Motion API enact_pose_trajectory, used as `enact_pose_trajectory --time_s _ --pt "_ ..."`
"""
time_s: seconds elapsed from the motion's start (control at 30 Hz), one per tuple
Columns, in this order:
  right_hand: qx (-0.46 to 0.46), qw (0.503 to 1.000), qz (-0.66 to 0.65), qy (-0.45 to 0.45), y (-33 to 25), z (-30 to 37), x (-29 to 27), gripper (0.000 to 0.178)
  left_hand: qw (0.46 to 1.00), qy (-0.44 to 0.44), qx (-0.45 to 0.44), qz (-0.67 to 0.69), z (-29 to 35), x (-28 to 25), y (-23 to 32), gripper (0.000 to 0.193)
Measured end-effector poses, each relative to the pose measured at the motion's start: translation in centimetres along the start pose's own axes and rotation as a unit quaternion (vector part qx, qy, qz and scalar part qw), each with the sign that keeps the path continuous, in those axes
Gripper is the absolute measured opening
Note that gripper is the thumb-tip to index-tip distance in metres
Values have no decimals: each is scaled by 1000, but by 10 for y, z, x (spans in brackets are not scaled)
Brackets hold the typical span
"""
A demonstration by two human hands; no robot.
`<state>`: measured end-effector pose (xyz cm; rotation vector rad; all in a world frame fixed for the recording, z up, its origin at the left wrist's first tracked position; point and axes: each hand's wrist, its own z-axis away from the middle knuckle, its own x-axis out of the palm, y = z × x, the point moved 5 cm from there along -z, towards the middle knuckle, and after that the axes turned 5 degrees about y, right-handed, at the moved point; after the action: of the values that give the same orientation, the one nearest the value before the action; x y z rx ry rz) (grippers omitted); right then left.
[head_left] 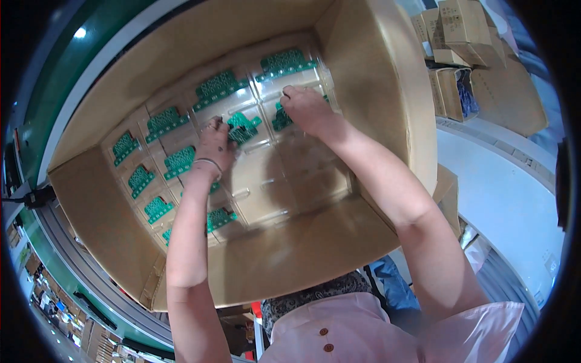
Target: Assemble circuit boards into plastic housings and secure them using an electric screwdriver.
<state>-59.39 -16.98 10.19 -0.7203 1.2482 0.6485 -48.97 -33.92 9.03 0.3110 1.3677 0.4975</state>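
Note:
Both my hands are inside a large cardboard box [375,66], over a clear plastic tray [260,106] with compartments. Green circuit boards [218,86] with stepped edges lie in many of these. My left hand [215,145] has bent fingers beside a tilted green board [244,128] in the middle; its thumb is close to the board's edge, and I cannot see a clear grip. My right hand [307,110] is curled, its fingertips together at a tray divider. Another green board [282,118] lies just under it, partly hidden by the hand.
The box walls rise around the tray, with the near flap [290,260] below my forearms. To the right are a white curved surface [502,181] and small cardboard boxes [463,30]. A green-topped surface [60,72] with a pale edge runs along the left.

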Motion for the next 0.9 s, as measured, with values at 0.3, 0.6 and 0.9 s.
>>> enact_pose_trajectory --time_s 0.3,0.6,0.9 --pt "19 994 -4 -112 1 -1 5 19 985 -142 -97 -25 -5 -1 18 47" --pt "18 990 -22 -135 30 -85 -7 33 986 -129 -8 -105 -91 -5 -18 46" --pt "23 985 91 -142 32 -82 -11 53 984 -77 -65 -148 -80 -15 -4 55"
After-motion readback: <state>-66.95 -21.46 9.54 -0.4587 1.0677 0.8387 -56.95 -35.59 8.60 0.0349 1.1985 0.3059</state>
